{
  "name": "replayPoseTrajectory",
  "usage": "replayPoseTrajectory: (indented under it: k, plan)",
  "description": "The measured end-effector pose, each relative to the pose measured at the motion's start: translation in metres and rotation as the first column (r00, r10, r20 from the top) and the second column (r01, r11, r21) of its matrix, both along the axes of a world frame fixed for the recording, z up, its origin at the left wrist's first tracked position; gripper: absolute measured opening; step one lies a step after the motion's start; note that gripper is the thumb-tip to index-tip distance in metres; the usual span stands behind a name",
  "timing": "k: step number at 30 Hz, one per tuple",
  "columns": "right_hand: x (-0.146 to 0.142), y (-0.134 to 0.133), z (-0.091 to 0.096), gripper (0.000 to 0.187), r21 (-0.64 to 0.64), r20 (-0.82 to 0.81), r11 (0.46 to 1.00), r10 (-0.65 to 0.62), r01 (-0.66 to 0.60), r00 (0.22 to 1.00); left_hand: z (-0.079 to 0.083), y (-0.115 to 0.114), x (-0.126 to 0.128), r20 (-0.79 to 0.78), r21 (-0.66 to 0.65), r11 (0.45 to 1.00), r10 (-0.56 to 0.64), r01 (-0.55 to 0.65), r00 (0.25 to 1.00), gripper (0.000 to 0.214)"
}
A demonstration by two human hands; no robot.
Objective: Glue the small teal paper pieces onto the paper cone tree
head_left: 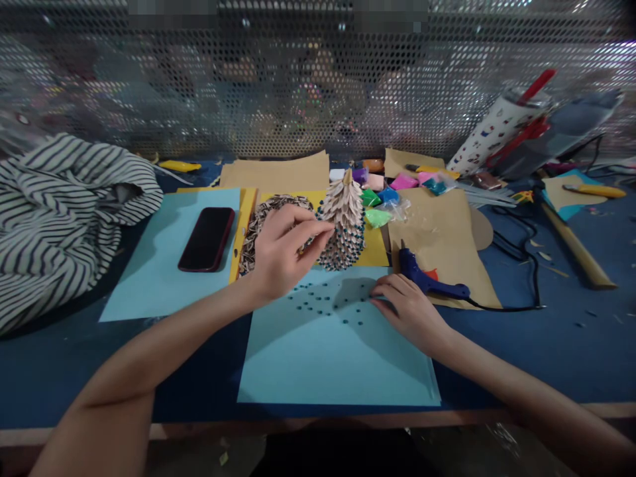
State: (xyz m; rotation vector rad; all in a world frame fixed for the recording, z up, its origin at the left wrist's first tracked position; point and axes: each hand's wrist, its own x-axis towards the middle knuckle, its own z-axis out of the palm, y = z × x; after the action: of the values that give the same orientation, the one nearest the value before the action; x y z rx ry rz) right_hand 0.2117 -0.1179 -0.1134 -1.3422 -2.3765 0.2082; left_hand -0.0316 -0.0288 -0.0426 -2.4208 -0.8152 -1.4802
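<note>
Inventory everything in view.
Table: one, blue, foreground
Mesh: one, grey, back
Cloth: one, striped white, left
Sheets: at least two, light blue, left and front
Phone: one, dark, left
Cone: one, pale with teal, centre
Beads: many, teal, front centre
Flakes: many, greyish, left of cone
Packets: several, multicoloured, back centre
Papers: several, brown, back and right
Glue gun: one, blue, right of cone
Tumbler: one, white, back right
Wooden handle: one, tan, right
Tools: several, yellow, back and right
Left grip: one, bare, before cone
Right grip: one, bare, at beads
</note>
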Motion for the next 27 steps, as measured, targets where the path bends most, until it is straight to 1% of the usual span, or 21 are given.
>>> replayPoseTrajectory:
  k: [4,8,13,18,24,27]
  plan:
    - [-0.0011,0.0006,-0.0017,0.013,0.013,-0.026,1.0,0.007,-0.007,1.0,0.0003,0.0057,0.0046,0.025,0.014,1.0,-0.021,0.021,0.999,0.004]
    - [-0.0028,0.0001,-0.0021,0.011,0.036,-0.039,0.999,0.006,-0.004,0.999,-0.0016,0.0073,0.0067,0.013,0.027,1.0,0.004,-0.004,1.0,0.003]
    - [-0.0045,0.0001,-0.0006,0.011,0.031,-0.068,1.0,-0.002,0.004,0.998,-0.0033,0.0084,0.0056,-0.008,-0.008,0.999,0.047,-0.047,0.999,0.004]
    - [-0.0041,0.0003,0.0,0.01,0.027,-0.073,1.0,-0.001,0.003,0.997,-0.004,0.009,0.0054,0.009,0.003,0.999,0.038,-0.038,0.999,0.004]
    - [-0.0047,0.0002,-0.0009,0.01,0.008,-0.085,1.0,-0.011,0.012,0.996,-0.0044,0.0079,0.0056,-0.002,-0.05,0.997,0.063,-0.063,0.998,0.005]
    - [-0.005,0.0002,-0.0014,0.009,0.024,-0.074,1.0,-0.016,0.018,0.997,-0.0052,0.008,0.0062,0.02,-0.056,0.998,0.044,-0.043,0.999,0.005]
